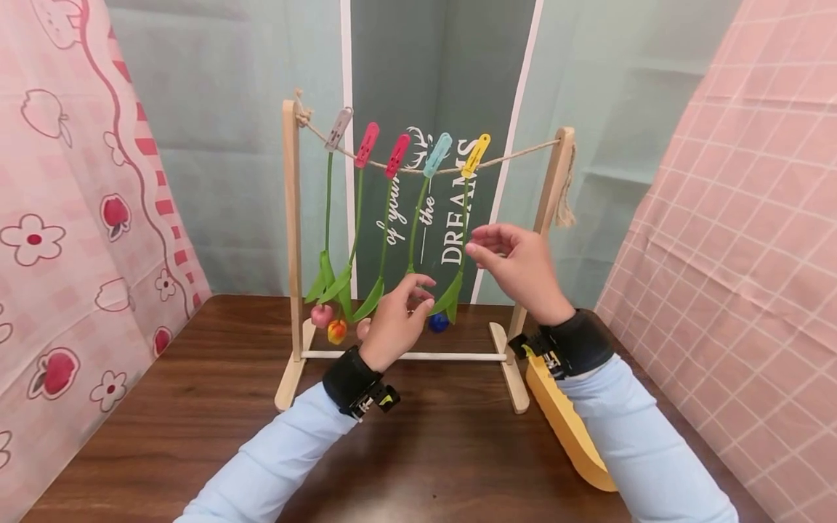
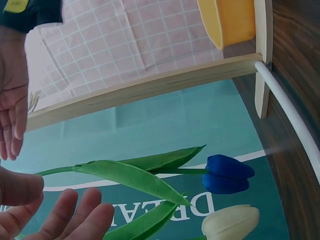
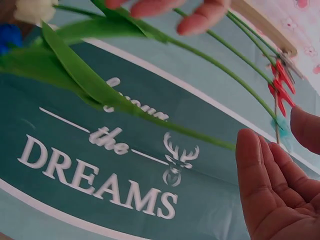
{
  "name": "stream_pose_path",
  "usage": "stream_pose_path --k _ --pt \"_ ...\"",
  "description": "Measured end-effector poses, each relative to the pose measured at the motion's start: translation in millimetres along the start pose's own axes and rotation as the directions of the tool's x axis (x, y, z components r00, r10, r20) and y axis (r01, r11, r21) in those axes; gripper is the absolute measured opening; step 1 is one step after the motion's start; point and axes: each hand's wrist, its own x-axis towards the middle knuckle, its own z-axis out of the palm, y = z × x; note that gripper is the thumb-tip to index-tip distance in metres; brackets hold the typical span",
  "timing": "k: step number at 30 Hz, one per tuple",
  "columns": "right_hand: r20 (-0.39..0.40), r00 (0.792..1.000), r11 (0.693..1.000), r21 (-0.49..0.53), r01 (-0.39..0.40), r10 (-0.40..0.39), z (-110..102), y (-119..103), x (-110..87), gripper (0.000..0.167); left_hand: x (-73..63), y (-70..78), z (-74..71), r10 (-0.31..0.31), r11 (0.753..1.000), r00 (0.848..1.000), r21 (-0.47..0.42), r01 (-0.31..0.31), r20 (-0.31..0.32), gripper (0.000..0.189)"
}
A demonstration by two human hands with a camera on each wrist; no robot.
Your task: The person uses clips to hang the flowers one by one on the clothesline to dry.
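A blue tulip [image 1: 438, 322] hangs head down from a yellow clothespin [image 1: 476, 155] on a rope [image 1: 523, 151]. My right hand [image 1: 519, 265] is beside its green stem, thumb and fingers apart with nothing between them. Lower down, my left hand [image 1: 395, 319] is near the tulip leaves, its fingers loosely bent and holding nothing. A white tulip [image 2: 231, 222] hangs next to the blue one in the left wrist view, under a light blue clothespin [image 1: 437, 155]. Farther left, a pink tulip [image 1: 321, 315] and an orange-yellow tulip [image 1: 336, 332] hang from grey [image 1: 338, 129] and red [image 1: 368, 145] clothespins.
The rope sags between two wooden posts [image 1: 291, 232] joined by a white bar [image 1: 451, 357] near the brown table [image 1: 418, 465]. A yellow container [image 1: 569, 428] lies by the right foot, partly under my right forearm. Patterned curtains [image 1: 732, 276] stand around the table.
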Motion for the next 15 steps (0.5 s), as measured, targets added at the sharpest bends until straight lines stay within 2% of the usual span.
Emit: stream_pose_path --k 9,15 --pt "0.043 0.999 1.0 0.008 -0.028 0.027 17.2 13.5 -29.9 0.024 -12.0 -0.4 -10.6 -0.045 0.996 0.999 0.079 0.044 0.01 0.022" --pt "0.084 0.993 0.996 0.041 -0.085 0.081 26.1 22.6 -51.3 0.027 -22.3 -3.9 -17.1 -0.017 1.0 0.999 0.02 0.016 0.044 0.021"
